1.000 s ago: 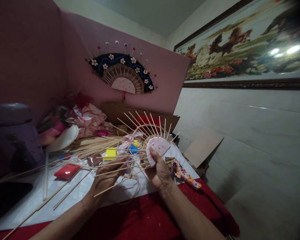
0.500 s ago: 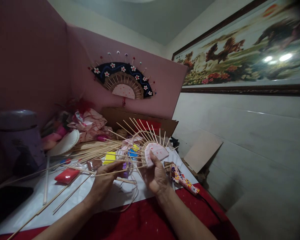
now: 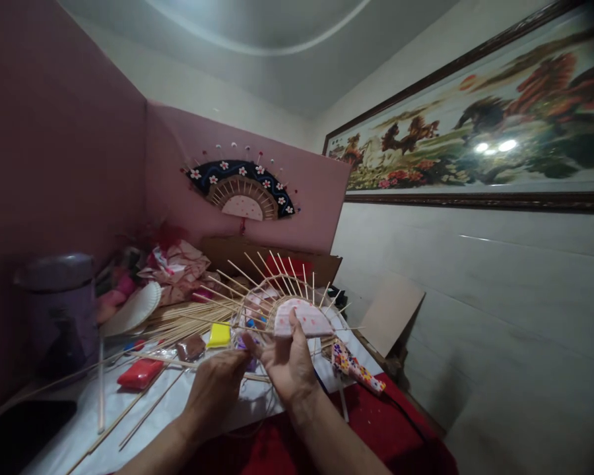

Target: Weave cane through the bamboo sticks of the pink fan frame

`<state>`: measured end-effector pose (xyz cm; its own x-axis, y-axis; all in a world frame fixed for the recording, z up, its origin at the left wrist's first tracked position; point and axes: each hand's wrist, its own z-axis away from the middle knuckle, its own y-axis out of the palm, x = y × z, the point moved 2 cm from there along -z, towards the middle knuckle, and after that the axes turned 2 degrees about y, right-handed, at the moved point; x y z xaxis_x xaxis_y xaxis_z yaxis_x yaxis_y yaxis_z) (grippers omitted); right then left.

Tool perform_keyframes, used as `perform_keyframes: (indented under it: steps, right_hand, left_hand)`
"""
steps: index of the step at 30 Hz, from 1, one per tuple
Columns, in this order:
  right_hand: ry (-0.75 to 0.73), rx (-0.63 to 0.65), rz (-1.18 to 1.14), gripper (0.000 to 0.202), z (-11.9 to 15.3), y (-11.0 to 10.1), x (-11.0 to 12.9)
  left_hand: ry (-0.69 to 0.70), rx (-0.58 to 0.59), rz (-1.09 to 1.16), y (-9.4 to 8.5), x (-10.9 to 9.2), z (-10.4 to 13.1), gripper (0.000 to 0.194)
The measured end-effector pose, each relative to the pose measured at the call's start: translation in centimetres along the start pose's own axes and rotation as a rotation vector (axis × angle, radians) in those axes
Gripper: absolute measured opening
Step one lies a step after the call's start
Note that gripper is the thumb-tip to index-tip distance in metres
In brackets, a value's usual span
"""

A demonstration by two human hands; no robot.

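My right hand (image 3: 292, 363) grips a half-round fan frame by its pink dotted centre (image 3: 304, 318), the thumb lying on the front face. Thin wooden sticks (image 3: 280, 270) spread out from the frame's curved edge, with twine woven round their inner part. Just left of it, my left hand (image 3: 218, 382) is closed, fingertips pinched near the frame's lower left edge. What it pinches is too small to make out. A loop of twine hangs below the hands.
Loose sticks (image 3: 193, 318), a red clay packet (image 3: 139, 374), a yellow packet (image 3: 219, 334) and a purple container (image 3: 57, 316) are at the left. A flower-patterned glue gun (image 3: 356, 369) lies right. A finished dark fan (image 3: 242, 181) hangs behind.
The view has tilted up and shifted a little right. The fan frame has turned so its flat edge is nearly level, and my left hand's fingertips have come closer to my right hand.
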<state>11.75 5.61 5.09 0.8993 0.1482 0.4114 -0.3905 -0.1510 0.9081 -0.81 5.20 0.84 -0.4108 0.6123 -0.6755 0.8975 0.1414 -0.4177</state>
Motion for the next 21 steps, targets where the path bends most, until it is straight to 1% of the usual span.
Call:
perform_keyframes:
  steps: [3, 5, 8, 10, 12, 13, 15, 18, 19, 21]
  right_hand:
    - [0.023, 0.025, 0.012, 0.041, -0.5, 0.7, -0.8]
    - [-0.006, 0.024, 0.031, 0.042, -0.7, 1.1, -1.2]
    - [-0.107, -0.001, 0.058, 0.037, -0.9, 1.5, -1.6]
    - [-0.195, -0.012, 0.090, 0.034, -0.9, 1.6, -1.6]
    - [-0.285, -0.010, 0.139, 0.034, -0.9, 1.6, -1.5]
    - [-0.332, -0.015, 0.171, 0.035, -0.8, 1.5, -1.5]
    - [-0.419, -0.055, 0.237, 0.038, -0.8, 1.2, -1.6]
    - [-0.487, -0.140, 0.302, 0.042, -0.9, 0.4, -2.5]
    - [-0.500, -0.147, 0.340, 0.043, -1.0, 0.2, -2.9]
    - [-0.520, -0.120, 0.454, 0.046, -1.3, -0.4, -3.7]
  left_hand:
    - [-0.012, 0.007, 0.003, -0.2, -0.1, 0.0, 0.018]
    - [-0.039, 0.005, 0.034, -0.2, -0.1, 0.0, 0.017]
    - [-0.105, -0.012, 0.117, -0.5, -0.1, -0.1, 0.013]
    - [-0.171, -0.073, 0.198, -1.2, -0.2, -0.7, 0.015]
    - [-0.252, -0.159, 0.322, -2.2, -0.5, -1.6, 0.027]
    - [-0.297, -0.176, 0.412, -2.6, -0.7, -2.1, 0.028]
    - [-0.363, -0.142, 0.638, -3.0, -1.7, -3.1, 0.023]
    - [-0.471, -0.076, 0.929, -2.4, -3.5, -3.8, 0.023]
    - [-0.502, -0.071, 0.995, -1.9, -4.1, -3.9, 0.020]
    - [-0.541, -0.071, 1.092, -0.8, -5.3, -4.0, 0.013]
